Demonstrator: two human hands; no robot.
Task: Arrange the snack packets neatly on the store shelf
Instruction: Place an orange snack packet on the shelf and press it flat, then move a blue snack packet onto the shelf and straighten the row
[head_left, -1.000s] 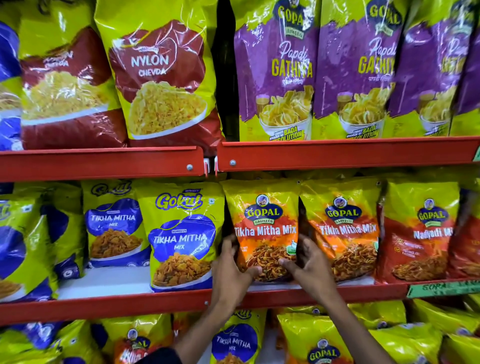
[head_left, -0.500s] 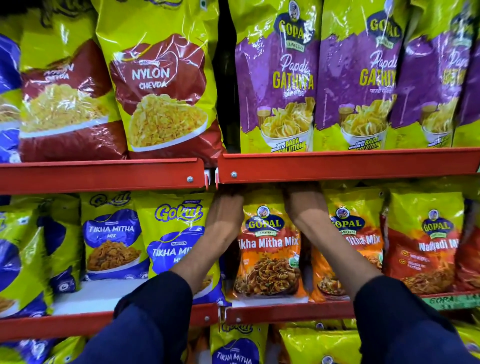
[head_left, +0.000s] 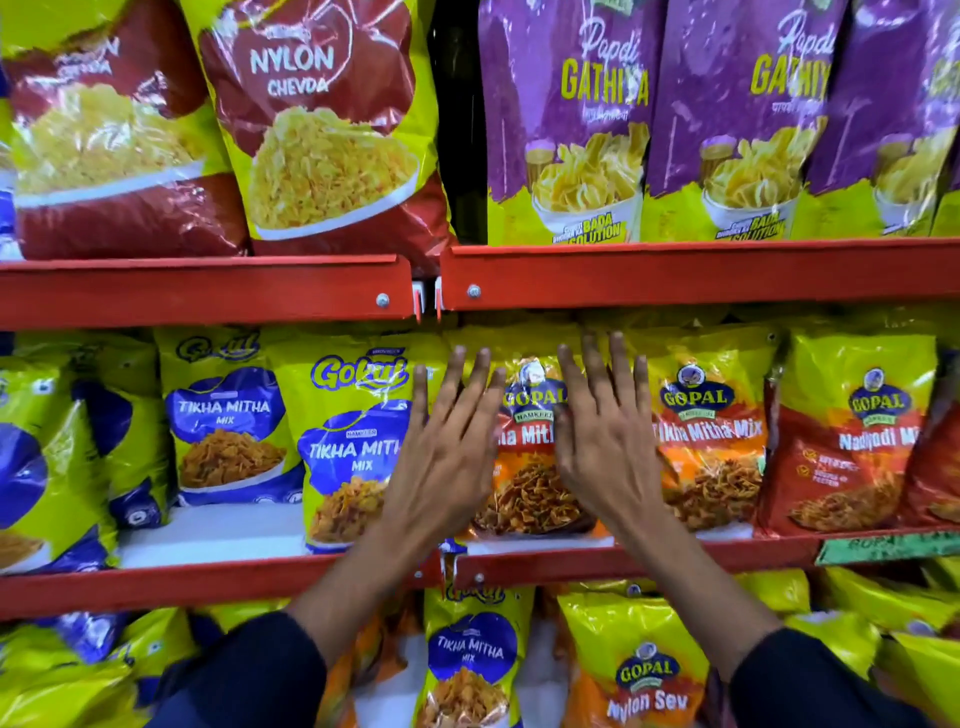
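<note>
Orange Gopal Tikha Mitha pkt (head_left: 530, 467) upright on mid shelf (head_left: 675, 558), btwn Gokul pkt (head_left: 353, 441) & 2nd Gopal pkt (head_left: 711, 447). Left hand (head_left: 447, 457) + right hand (head_left: 602, 447) flat on its front, fingers spread, gripping nothing.

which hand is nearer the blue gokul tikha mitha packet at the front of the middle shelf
Left. The left hand overlaps the Gokul packet's right edge; the right hand is farther right, over the orange Gopal packet.
</note>
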